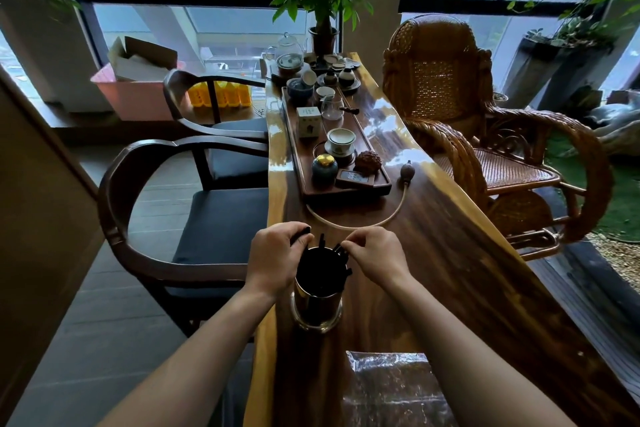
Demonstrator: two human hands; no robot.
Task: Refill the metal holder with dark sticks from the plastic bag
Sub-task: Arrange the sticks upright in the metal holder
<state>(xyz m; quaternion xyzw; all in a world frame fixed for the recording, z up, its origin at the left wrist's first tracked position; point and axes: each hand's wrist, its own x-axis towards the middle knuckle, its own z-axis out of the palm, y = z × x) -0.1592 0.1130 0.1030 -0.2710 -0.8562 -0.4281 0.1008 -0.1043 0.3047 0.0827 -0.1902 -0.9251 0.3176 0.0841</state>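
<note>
A shiny metal holder (317, 305) stands upright on the long wooden table (433, 236), near its left edge. Several dark sticks (323, 262) stand in it, their tops poking above the rim. My left hand (277, 260) is at the holder's left rim, fingers closed around a few dark sticks. My right hand (375, 256) is at the right rim, fingertips pinching the tops of sticks. A clear plastic bag (391, 388) lies flat on the table close to me, partly under my right forearm.
A wooden tea tray (346, 189) with cups, jars and a small box lies beyond the holder. A thin hose (349, 225) with a bulb curves just behind my hands. Dark armchairs stand left of the table, a wicker rocking chair (485, 135) right.
</note>
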